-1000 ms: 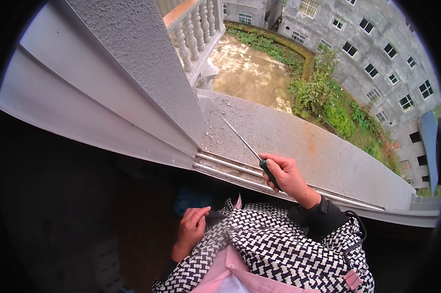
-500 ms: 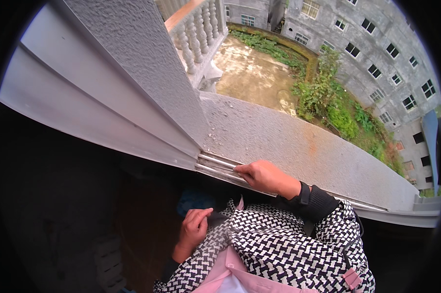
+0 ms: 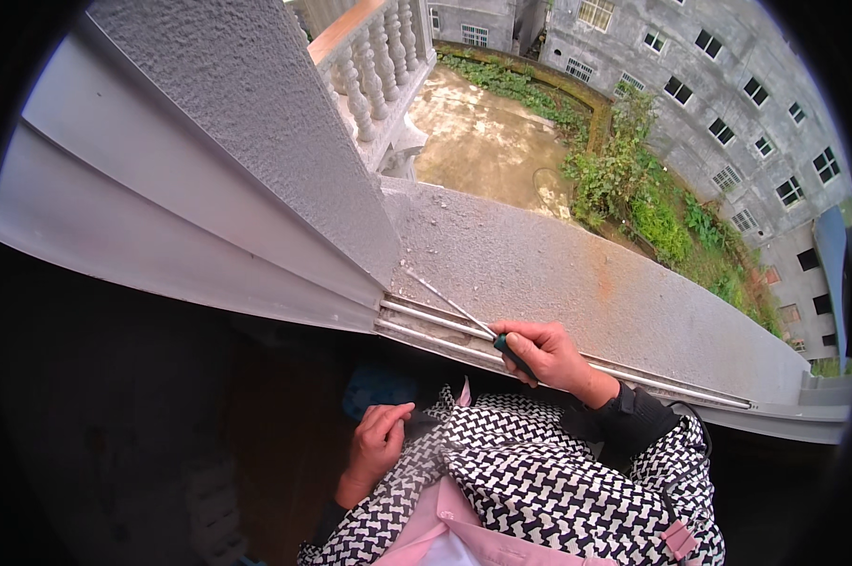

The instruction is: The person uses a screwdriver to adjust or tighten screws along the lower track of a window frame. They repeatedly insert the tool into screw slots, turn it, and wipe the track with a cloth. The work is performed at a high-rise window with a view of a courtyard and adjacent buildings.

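Note:
My right hand (image 3: 551, 357) is closed around the dark handle of a screwdriver (image 3: 454, 305). Its long thin shaft slants up and left across the window track (image 3: 435, 327), with the tip over crumbs of debris (image 3: 413, 257) by the ledge's inner corner. Pale rails run along the track beneath the hand. Close to my body, my left hand (image 3: 376, 441) is closed, thumb against fingers; a dark greyish patch lies beside its fingertips, and I cannot make out whether it is held.
Outside the track lies a rough concrete ledge (image 3: 558, 259) with a rust-coloured stain. A white window frame (image 3: 190, 203) and textured wall (image 3: 256, 123) rise at left. Beyond are a balustrade (image 3: 379, 61), a yard far below and a grey building (image 3: 681, 123). Something blue (image 3: 377, 389) sits in shadow indoors.
My right hand has lifted back from the track and moved right. The screwdriver's shaft now shows, pointing toward the ledge corner. My left hand has barely moved.

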### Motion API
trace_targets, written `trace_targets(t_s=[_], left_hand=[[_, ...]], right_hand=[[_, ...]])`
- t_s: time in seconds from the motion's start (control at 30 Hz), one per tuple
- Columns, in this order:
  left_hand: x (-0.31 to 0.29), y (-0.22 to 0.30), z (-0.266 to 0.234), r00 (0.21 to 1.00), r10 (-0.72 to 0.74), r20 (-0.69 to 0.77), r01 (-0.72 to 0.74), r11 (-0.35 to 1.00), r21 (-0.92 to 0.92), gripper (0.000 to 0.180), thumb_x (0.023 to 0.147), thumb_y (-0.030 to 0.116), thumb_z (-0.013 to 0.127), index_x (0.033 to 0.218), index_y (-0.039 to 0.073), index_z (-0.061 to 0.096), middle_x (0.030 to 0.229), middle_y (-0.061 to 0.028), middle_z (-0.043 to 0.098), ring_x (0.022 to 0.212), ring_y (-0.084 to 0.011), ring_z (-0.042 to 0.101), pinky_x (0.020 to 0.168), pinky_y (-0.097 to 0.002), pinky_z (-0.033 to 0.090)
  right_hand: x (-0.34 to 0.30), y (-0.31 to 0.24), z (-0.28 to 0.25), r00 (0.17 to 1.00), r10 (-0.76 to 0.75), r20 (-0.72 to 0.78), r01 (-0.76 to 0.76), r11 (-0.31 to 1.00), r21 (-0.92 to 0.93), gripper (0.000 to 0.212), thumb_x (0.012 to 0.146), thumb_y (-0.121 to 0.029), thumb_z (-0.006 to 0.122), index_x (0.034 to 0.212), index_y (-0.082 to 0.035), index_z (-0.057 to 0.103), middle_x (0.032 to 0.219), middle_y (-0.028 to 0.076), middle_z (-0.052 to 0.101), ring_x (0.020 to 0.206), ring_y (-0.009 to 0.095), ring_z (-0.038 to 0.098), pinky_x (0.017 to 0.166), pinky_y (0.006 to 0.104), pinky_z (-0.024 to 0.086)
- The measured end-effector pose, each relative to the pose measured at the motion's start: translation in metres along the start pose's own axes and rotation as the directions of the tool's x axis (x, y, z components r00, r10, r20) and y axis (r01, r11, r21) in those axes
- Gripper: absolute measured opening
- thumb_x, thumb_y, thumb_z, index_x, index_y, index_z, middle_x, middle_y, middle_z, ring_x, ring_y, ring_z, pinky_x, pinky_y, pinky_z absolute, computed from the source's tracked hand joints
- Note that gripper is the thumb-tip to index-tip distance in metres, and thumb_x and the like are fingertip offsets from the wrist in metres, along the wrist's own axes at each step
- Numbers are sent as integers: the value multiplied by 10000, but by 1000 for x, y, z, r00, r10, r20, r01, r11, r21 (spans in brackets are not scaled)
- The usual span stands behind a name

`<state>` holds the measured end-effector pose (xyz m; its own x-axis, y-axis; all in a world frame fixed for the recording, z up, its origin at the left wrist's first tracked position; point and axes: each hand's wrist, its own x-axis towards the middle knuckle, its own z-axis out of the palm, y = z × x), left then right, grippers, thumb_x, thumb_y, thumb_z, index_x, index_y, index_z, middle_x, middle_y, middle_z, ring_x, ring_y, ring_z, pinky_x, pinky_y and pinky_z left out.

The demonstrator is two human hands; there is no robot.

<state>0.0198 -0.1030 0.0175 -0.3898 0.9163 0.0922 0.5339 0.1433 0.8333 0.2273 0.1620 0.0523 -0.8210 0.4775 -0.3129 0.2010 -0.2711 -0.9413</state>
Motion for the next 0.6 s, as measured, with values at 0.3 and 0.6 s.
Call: trace_targets(t_s=[0.3, 0.6], left_hand=[[21, 8, 11, 940, -103, 326, 317, 618, -719, 868, 986, 570, 625, 1557, -17, 337, 1394, -141, 533, 1181, -199, 576, 968, -323, 492], [-33, -21, 6, 915, -344, 213, 404, 805, -435, 349, 997, 123, 652, 1330, 19, 643, 1066, -87, 721, 986, -143, 670, 897, -278, 533]], right_hand=[[28, -23, 55, 698, -322, 639, 590, 765, -260, 300, 1027, -160, 598, 1301, -66, 679, 910, 199, 737, 746, 365, 698, 698, 412, 553], [23, -61, 9, 945, -167, 281, 326, 521, -789, 217, 955, -140, 598, 1117, -54, 714, 837, 234, 688, 773, 448, 665, 690, 516, 530]])
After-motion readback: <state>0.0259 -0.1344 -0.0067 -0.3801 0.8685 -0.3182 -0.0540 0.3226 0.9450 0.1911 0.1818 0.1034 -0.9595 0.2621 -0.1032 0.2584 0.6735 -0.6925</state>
